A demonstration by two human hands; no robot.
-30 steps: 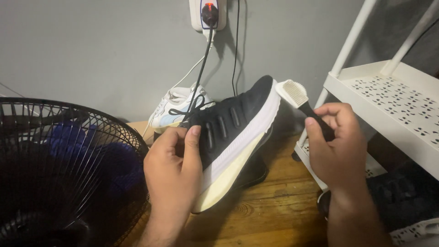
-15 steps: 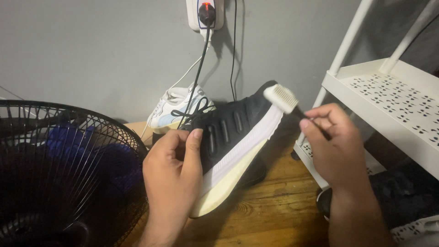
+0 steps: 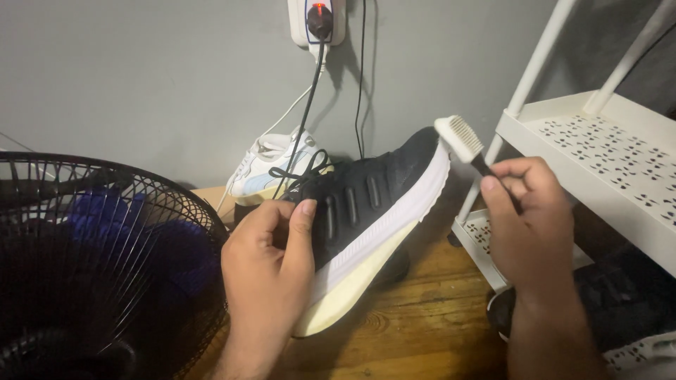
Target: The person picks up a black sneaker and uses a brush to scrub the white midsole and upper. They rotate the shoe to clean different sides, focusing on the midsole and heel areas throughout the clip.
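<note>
Sneaker [image 3: 373,204] sits mid-frame, black with a white sole, left hand [image 3: 271,271] clamped round its heel, right hand [image 3: 524,225] pinching a small brush [image 3: 461,141] at the toe; short, light strokes along the sole edge probably work best.

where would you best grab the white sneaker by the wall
Probably by its heel collar, coming down from above: the white sneaker stands upright against the wall with its opening up, and the black shoe in the left hand blocks its front.
</note>
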